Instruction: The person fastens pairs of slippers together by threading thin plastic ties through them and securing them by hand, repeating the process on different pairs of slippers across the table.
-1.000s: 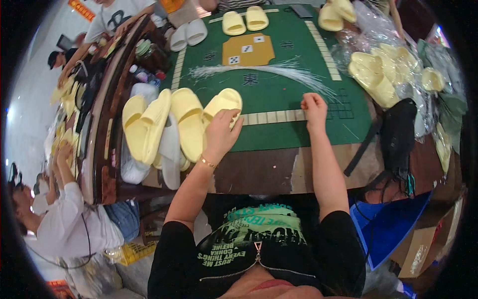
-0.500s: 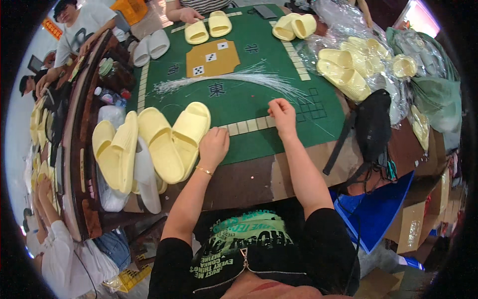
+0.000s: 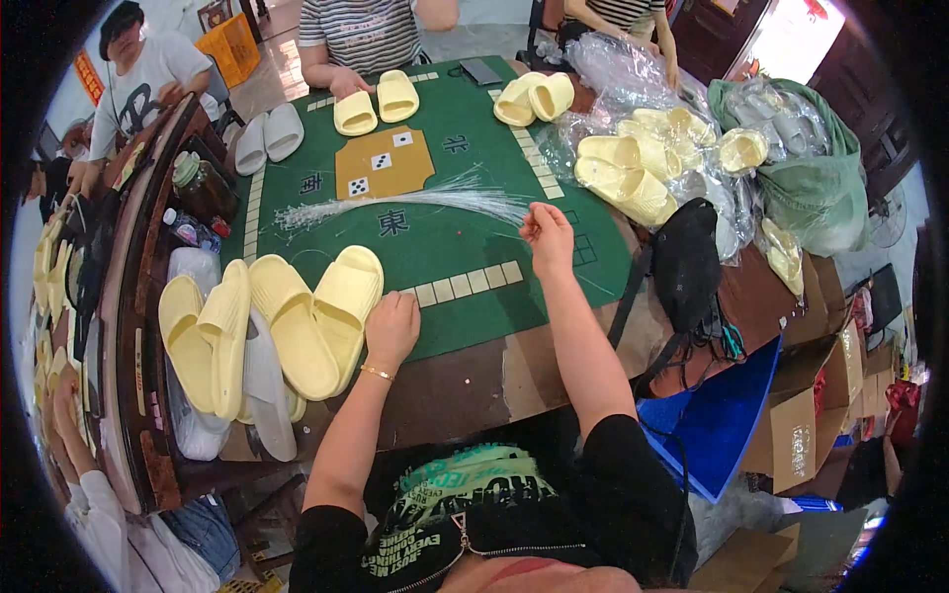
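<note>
My left hand (image 3: 393, 328) is closed, resting at the near edge of the green mat (image 3: 460, 331), just right of a pair of pale yellow slippers (image 3: 316, 321). Its curled fingertips are hidden. My right hand (image 3: 549, 242) pinches at the right end of a bundle of thin, whitish strands (image 3: 405, 196); whatever is between its fingertips is too fine to make out. Another pair of yellow slippers (image 3: 206, 341) and a grey slipper (image 3: 267, 390) stand further left.
Bagged yellow slippers (image 3: 623, 178) pile up at the right, behind a black bag (image 3: 687, 257). A blue bin (image 3: 707, 425) sits below the table's right edge. Across the table, another person's hand (image 3: 348, 84) touches yellow slippers (image 3: 376, 104). Grey slippers (image 3: 269, 136) lie far left.
The view has shifted, so the table appears lower and further left. My right hand has moved up against the strands' right end. My left hand stays beside the yellow slippers.
</note>
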Motion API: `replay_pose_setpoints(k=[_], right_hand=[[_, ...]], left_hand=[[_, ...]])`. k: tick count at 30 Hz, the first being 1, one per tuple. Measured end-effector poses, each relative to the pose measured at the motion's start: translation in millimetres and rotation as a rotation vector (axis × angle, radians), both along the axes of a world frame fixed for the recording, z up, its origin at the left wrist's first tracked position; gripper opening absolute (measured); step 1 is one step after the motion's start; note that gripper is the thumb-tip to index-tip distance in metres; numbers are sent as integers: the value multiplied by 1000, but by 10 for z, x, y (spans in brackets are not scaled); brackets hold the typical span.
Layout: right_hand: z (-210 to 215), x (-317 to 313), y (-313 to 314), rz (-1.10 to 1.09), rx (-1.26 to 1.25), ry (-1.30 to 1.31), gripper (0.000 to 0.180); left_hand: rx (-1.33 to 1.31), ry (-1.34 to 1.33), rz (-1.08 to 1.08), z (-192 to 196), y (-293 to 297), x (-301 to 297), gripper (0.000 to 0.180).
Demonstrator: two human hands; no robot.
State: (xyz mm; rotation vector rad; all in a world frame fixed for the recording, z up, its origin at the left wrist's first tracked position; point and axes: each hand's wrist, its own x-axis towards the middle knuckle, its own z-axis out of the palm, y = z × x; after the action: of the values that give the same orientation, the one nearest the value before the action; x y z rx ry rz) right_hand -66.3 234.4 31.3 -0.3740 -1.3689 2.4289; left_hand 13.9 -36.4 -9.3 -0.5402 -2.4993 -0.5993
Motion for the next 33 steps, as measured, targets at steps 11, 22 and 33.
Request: replay_pose_setpoints(k=[11, 22, 33], right_hand=[[172, -1177, 432, 75, 627, -102, 15], [164, -2247, 663, -173, 1719, -147, 38], [285, -2702, 1032, -146, 1845, -194, 41]], left_hand=[[-27, -19, 21, 41, -23, 7, 8], [-27, -60, 18, 24, -23, -60, 6], [-40, -73, 3, 34, 24, -52, 10]])
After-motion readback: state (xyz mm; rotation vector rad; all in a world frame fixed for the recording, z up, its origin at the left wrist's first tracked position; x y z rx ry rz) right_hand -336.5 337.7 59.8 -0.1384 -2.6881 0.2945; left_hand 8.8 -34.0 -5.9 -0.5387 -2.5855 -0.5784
